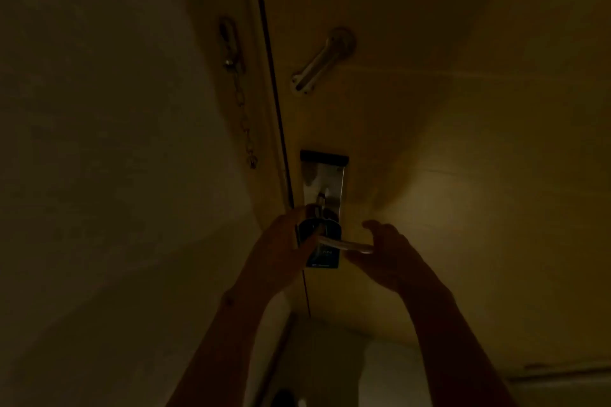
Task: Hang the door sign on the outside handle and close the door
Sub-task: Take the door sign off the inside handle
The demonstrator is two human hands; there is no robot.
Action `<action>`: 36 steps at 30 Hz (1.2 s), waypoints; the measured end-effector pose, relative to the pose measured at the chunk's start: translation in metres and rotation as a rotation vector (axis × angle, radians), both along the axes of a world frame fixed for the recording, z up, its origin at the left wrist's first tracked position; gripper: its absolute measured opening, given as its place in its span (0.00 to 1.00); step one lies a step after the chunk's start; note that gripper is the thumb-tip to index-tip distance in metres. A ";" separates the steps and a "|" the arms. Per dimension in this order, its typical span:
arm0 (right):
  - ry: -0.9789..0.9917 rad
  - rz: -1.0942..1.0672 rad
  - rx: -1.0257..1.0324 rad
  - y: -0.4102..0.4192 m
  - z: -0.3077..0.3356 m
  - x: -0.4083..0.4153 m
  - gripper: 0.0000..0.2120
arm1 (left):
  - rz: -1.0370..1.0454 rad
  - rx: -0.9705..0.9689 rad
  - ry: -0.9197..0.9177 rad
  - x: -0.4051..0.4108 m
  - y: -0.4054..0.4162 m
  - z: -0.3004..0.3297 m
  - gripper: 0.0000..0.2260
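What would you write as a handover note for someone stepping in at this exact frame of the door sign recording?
Left hand: at the base of the lever handle, fingers on the door sign.
Right hand: open, curled around the free end of the lever, not visibly clamped.
Door sign: dark card, appears looped over the handle and hanging below it, against the door. Dim light; the loop itself is hard to make out.
Security chain hangs loose from the frame; the door looks nearly shut.
Done: sign is on a handle.
Left: confirm it is the outside handle, release, close the door.
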State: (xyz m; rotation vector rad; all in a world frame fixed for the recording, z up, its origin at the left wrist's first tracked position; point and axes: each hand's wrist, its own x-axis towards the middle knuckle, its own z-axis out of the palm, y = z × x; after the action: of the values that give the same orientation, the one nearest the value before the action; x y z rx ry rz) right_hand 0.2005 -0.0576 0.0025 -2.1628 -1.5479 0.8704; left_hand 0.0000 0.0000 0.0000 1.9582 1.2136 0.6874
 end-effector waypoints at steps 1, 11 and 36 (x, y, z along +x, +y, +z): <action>-0.003 -0.004 -0.017 0.003 -0.003 -0.001 0.35 | -0.029 -0.010 0.000 0.003 0.003 0.003 0.22; -0.052 0.054 -0.063 0.013 -0.045 -0.019 0.18 | -0.012 -0.108 0.045 0.010 0.026 -0.026 0.21; -0.161 0.027 -0.072 0.026 -0.074 -0.020 0.16 | -0.018 -0.079 0.168 0.019 0.051 -0.041 0.11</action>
State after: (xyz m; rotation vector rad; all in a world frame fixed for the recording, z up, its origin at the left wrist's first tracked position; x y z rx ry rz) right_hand 0.1809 -0.0313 -0.0716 -2.3181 -1.6477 0.7885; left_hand 0.0195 0.0509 -0.0409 1.9895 1.3016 0.4655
